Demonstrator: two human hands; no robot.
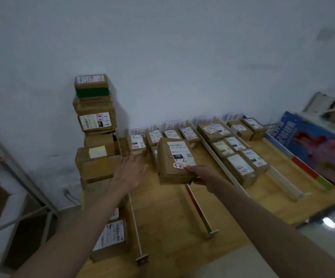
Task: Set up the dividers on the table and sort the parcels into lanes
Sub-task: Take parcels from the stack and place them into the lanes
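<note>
Pale wall [182, 57] behind, blue printed board [307, 137] at right, metal rack [22, 177] at left.

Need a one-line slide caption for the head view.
Right hand holds a labelled parcel above the divided table; left hand reaches open toward the stacked boxes.

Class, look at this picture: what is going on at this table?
A person is sorting parcels into lanes. The right hand holds a brown parcel above the wooden table; the left hand reaches, open, towards the tall stack of parcels. Dividers are already set up, and several lanes already hold parcels.
</note>
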